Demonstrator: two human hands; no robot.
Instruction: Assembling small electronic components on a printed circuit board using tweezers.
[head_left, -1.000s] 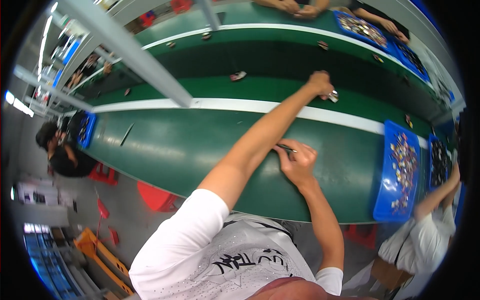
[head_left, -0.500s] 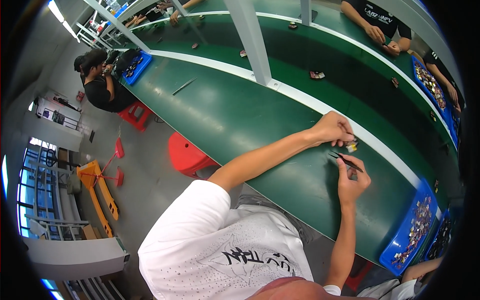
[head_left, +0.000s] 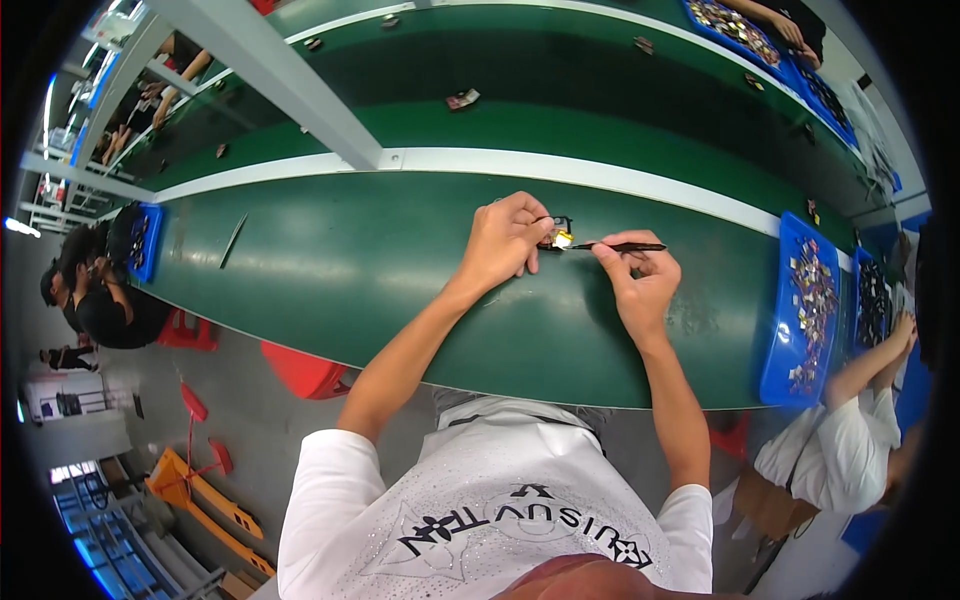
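Observation:
Over the green worktop [head_left: 400, 260], my left hand [head_left: 498, 242] pinches a small electronic part [head_left: 562, 239] with a thin black frame and a shiny yellow-and-silver piece. My right hand [head_left: 645, 285] grips a pair of black tweezers [head_left: 638, 247] like a pen. The tweezers' tips point left and reach the yellow-silver piece, though whether they grip it is too small to tell. My left fingers cover some of the part.
A blue tray [head_left: 775, 350] of many small parts stands at the right, beside a co-worker in white [head_left: 830, 450]. Other tweezers [head_left: 234, 241] lie on the left. Beyond a white rail [head_left: 600, 178], a green conveyor [head_left: 540, 120] carries scattered parts. A grey post [head_left: 290, 85] rises at the rail.
The whole view has swung round with my head. My hands have come level with each other, and the tweezers now reach the part, where before they were apart from it.

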